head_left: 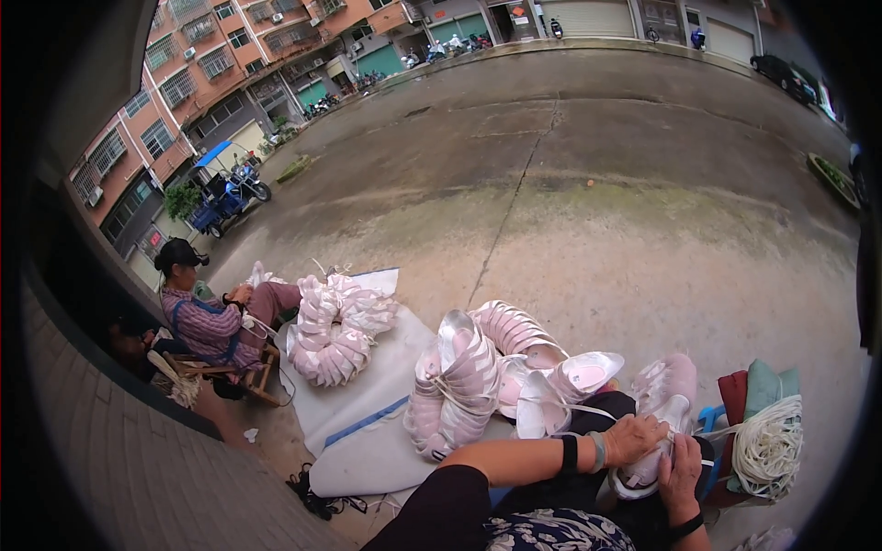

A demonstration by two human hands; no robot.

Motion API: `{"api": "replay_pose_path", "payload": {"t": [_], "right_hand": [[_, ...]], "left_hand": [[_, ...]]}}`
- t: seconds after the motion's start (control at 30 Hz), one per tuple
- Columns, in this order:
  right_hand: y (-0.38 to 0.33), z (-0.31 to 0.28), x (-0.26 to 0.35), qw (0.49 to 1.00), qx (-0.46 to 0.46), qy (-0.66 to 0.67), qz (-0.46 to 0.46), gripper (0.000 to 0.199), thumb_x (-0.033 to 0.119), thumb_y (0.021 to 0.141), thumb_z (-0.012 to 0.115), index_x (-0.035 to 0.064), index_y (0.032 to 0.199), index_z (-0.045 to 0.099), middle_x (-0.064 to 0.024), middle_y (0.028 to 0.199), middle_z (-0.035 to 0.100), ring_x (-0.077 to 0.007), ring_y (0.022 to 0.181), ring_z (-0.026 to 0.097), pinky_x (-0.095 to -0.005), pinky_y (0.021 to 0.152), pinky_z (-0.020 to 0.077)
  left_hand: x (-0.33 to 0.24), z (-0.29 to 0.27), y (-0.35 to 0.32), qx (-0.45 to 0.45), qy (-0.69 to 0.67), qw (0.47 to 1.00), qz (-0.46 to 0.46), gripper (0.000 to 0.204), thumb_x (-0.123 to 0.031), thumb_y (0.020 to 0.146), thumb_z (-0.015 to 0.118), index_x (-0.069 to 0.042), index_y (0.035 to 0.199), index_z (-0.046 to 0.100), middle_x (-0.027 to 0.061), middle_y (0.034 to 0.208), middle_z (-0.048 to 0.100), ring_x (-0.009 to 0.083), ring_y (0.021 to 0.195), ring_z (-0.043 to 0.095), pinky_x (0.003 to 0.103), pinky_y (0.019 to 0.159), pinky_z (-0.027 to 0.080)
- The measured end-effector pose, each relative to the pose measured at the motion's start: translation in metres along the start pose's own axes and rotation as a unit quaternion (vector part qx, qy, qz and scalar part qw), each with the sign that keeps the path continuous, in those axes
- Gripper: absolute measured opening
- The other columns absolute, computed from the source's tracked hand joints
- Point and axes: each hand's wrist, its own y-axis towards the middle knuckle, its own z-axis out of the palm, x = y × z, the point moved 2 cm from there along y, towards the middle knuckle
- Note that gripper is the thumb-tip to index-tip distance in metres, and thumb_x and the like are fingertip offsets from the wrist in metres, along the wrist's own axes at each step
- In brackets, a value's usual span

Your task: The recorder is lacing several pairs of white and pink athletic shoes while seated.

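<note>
lower right of the frame: both hands meet on a stack of pale pink and white shoe-upper pieces (654, 418) resting on the person's lap. left hand (636, 437) comes in from the lower centre, forearm with a dark wristband, fingers curled down over the top of the stack and touching it. right hand (681, 475) sits just below and right, fingers closed round the lower edge of the same stack, gripping it. a thin white cord seems to run across the pieces by the hands, but whether either hand pinches it i cannot tell.

done so far, judging by what lies about: two fat strung bundles of the same pieces (464, 376) lie at centre on a white sheet (367, 441) spread on the ground, and another ring-shaped bundle (335, 326) lies further left on the sheet. loose single pieces (570, 381) sit just left of the hands, not bundled yet. the stack in hand looks short next to the finished bundles, so i judge it partway.

a coil of white cord (767, 445) sits at the right edge beside some folded cloth. at left a second person (207, 317) sits on a low wooden chair, own hands busy with similar pieces. wet concrete yard and buildings fill the top.
</note>
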Motion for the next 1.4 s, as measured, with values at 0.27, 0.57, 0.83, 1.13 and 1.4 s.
{"api": "replay_pose_path", "payload": {"t": [0.27, 0.57, 0.83, 1.13, 1.4], "right_hand": [[0.009, 0.001, -0.009, 0.999, 0.01, 0.032, -0.016, 0.039, 0.013, 0.073, 0.052, -0.0053, 0.107, 0.05, -0.0254, 0.101, 0.05, -0.0409, 0.091, 0.05, -0.0461, 0.08, 0.0422], [0.013, 0.001, -0.015, 0.997, -0.004, 0.05, -0.055, 0.038, 0.009, 0.072, 0.05, -0.0072, 0.106, 0.051, -0.0259, 0.097, 0.052, -0.0403, 0.083, 0.053, -0.0458, 0.073, 0.0446], [0.012, 0.009, -0.031, 0.995, -0.002, 0.073, -0.068, 0.037, 0.007, 0.072, 0.047, -0.0067, 0.106, 0.052, -0.0264, 0.096, 0.053, -0.04, 0.082, 0.053, -0.0465, 0.072, 0.0448], [0.019, 0.011, -0.028, 0.99, -0.017, 0.106, -0.091, 0.038, 0.008, 0.069, 0.048, -0.0067, 0.104, 0.053, -0.0246, 0.093, 0.052, -0.0385, 0.079, 0.053, -0.0449, 0.068, 0.0449], [0.012, 0.012, -0.028, 0.994, -0.024, 0.101, -0.045, 0.042, 0.019, 0.071, 0.05, -0.0074, 0.104, 0.052, -0.0259, 0.097, 0.05, -0.0395, 0.084, 0.051, -0.0455, 0.073, 0.0439]], "left_hand": [[0.005, -0.007, 0.011, 0.005, -0.016, 0.999, 0.032, 0.031, -0.008, 0.077, 0.053, 0.001, 0.106, 0.047, 0.0161, 0.077, 0.054, 0.0289, 0.059, 0.061, 0.034, 0.049, 0.05], [0.008, -0.005, 0.002, 0.103, -0.113, 0.98, -0.129, 0.038, -0.007, 0.08, 0.049, 0.01, 0.113, 0.039, 0.0225, 0.068, 0.061, 0.0374, 0.062, 0.063, 0.043, 0.055, 0.051], [0.002, 0.001, -0.003, 0.075, -0.172, 0.971, -0.151, 0.043, -0.006, 0.079, 0.048, 0.01, 0.118, 0.036, 0.0243, 0.064, 0.059, 0.0391, 0.061, 0.061, 0.045, 0.055, 0.049], [0.006, 0.01, -0.011, 0.054, -0.172, 0.97, -0.165, 0.039, -0.007, 0.08, 0.046, 0.009, 0.115, 0.037, 0.0235, 0.062, 0.058, 0.0398, 0.058, 0.06, 0.046, 0.051, 0.048], [0.002, 0.012, 0.0, 0.066, -0.063, 0.989, -0.117, 0.029, -0.007, 0.079, 0.05, 0.007, 0.102, 0.04, 0.0202, 0.058, 0.058, 0.0352, 0.054, 0.061, 0.042, 0.049, 0.049]]}}
